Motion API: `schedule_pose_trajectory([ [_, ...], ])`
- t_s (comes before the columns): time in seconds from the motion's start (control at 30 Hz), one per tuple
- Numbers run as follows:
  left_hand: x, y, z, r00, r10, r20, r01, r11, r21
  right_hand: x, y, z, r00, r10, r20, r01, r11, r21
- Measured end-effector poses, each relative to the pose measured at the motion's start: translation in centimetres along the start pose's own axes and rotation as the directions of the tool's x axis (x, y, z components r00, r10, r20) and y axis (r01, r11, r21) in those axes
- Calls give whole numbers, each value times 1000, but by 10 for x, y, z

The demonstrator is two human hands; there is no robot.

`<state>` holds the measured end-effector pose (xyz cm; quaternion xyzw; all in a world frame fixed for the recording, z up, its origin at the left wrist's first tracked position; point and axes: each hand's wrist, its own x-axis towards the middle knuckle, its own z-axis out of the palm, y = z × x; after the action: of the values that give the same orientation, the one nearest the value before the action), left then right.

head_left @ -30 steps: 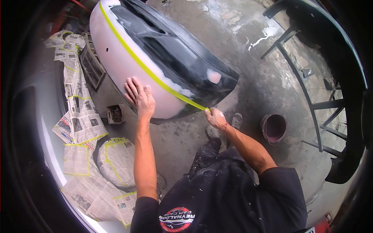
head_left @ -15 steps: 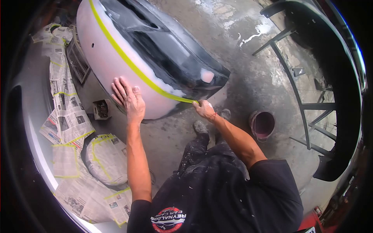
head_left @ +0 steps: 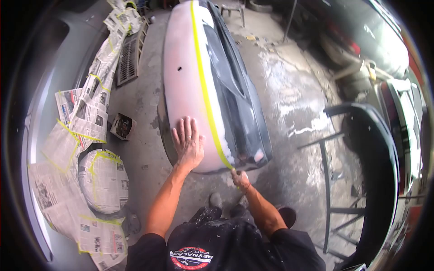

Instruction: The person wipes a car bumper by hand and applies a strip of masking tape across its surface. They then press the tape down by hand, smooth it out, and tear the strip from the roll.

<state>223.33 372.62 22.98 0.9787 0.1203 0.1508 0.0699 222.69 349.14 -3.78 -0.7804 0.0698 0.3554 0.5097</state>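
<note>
A car bumper (head_left: 183, 92), sanded whitish pink on its outer face and dark in its lower section, lies lengthwise in front of me. A strip of yellow-green masking tape (head_left: 207, 108) runs along it, between the pale face and the dark part. Flat on the pale surface near the close end rests my left hand (head_left: 188, 143), fingers spread. At the tape's near end, by the bumper's corner, my right hand (head_left: 241, 179) pinches the tape; a bit of yellow shows below the fingers.
Newspaper (head_left: 86, 119) masks the car on the left, including its wheel (head_left: 106, 183). A slatted grille (head_left: 129, 61) and a small box (head_left: 122, 126) lie between car and bumper. On the right are a black bumper (head_left: 382, 180) on a metal stand and a bucket (head_left: 287, 217).
My view has turned and risen, so the bumper now points more straight ahead. The left hand still lies flat on the bumper, and the right hand still grips the tape end.
</note>
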Motion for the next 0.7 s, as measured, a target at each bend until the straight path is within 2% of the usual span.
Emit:
schedule_pose_trajectory([
  [0.03,-1,1,-1,1000,2,-20,-2,1000,22,-4,-5,-3,999,-21,37,19,999,42],
  [0.1,-2,3,-6,999,12,-41,-11,1000,18,-2,-4,-4,988,28,153,-76,945,319],
  [0.13,-2,3,-5,997,17,-73,-16,1000,17,-22,-22,-2,998,-27,65,5,949,315],
  [0.17,-3,2,-7,995,25,-99,-23,999,22,-10,-6,1,997,-48,65,24,945,326],
  [0.23,-5,2,-15,986,9,-165,-4,1000,31,-35,-32,-2,999,-2,38,-11,942,336],
  [0.3,-7,0,-11,985,53,-165,-52,999,12,-37,-34,2,998,18,-58,4,934,358],
  [0.37,-6,0,-10,984,55,-172,-53,998,17,-30,-31,0,991,41,-124,-24,991,132],
  [0.43,-7,0,-9,991,29,-129,-30,1000,-8,-25,-19,2,992,14,-123,-3,996,91],
  [0.5,-7,2,-7,992,33,-123,-33,999,-2,-23,-16,9,893,-139,-428,20,963,-270],
  [0.53,-6,1,-8,994,25,-109,-25,1000,7,-25,-22,10,892,-145,-429,31,964,-263],
  [0.6,-6,0,-10,995,20,-99,-19,1000,11,-28,-26,8,909,28,-416,-113,977,-181],
  [0.7,-5,-1,-8,996,24,-83,-22,1000,19,-22,-24,6,940,76,-331,-132,980,-148],
])
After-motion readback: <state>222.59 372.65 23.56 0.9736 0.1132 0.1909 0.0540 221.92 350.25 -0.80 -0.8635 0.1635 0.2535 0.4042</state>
